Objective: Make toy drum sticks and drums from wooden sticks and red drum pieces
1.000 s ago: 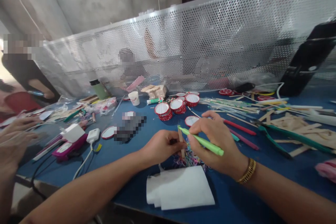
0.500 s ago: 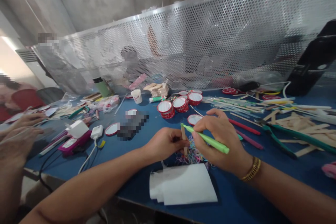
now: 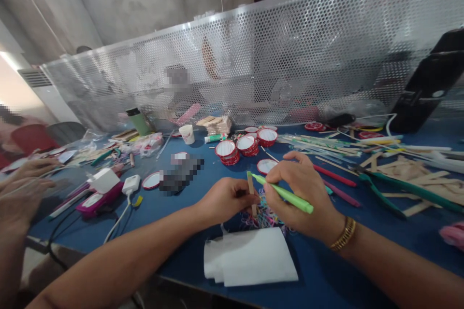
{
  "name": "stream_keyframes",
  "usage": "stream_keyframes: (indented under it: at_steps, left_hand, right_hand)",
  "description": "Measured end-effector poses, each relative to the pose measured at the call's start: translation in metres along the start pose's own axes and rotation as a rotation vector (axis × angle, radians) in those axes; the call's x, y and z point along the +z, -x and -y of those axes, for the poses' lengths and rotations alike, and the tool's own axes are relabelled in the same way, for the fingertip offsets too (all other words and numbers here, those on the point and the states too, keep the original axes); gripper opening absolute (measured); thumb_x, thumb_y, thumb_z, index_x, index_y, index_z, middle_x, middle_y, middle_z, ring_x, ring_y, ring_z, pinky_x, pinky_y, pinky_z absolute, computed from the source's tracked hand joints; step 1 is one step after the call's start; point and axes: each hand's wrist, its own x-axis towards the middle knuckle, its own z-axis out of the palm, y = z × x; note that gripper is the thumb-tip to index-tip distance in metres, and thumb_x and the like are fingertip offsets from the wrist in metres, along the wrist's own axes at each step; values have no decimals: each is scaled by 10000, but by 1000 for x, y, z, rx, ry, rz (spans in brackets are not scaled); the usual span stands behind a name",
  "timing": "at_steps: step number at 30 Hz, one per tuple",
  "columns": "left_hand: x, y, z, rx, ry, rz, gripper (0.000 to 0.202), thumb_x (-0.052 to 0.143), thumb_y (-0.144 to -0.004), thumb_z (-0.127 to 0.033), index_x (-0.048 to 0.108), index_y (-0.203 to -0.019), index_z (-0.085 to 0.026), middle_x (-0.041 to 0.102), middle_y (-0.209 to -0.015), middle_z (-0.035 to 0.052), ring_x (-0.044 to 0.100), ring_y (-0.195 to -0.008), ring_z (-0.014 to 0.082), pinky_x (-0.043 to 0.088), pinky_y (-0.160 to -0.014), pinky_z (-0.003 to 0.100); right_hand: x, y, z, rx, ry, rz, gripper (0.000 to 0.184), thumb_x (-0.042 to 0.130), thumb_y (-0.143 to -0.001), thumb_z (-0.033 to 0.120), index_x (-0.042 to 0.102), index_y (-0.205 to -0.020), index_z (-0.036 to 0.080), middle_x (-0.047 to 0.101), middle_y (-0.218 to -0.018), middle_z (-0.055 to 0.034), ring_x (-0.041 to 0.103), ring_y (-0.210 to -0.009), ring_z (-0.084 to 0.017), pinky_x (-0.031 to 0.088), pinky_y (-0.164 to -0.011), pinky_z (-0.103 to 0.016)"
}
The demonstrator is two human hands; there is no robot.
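Note:
My left hand is closed on a thin wooden craft stick, held upright above a heap of small coloured rubber bands on the blue table. My right hand, with a gold bangle at the wrist, grips a light green pen whose tip touches the top of the stick. A folded white paper lies just in front of both hands.
Red-rimmed round lids sit beyond my hands. Wooden sticks, coloured rods and green-handled pliers spread at the right. A white charger, a pink device and another person's hands are at the left. A perforated metal screen backs the table.
Both hands keep the stick and pen together with only slight shifts. The view has drifted a little; the person at the left has moved their hands slightly.

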Motion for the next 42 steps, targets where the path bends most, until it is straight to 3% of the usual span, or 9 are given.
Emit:
stream_keyframes:
  at_steps: [42]
  left_hand:
    - [0,-2,8,-4,6,-8,278,648,-849,-407,617,-756,-147,671,-708,26,582,-635,135,444,-594,231]
  right_hand:
    - [1,-1,4,-52,21,16,150,566,-770,111,478,-787,232,588,-644,46,558,-578,-143,408,-891,-457]
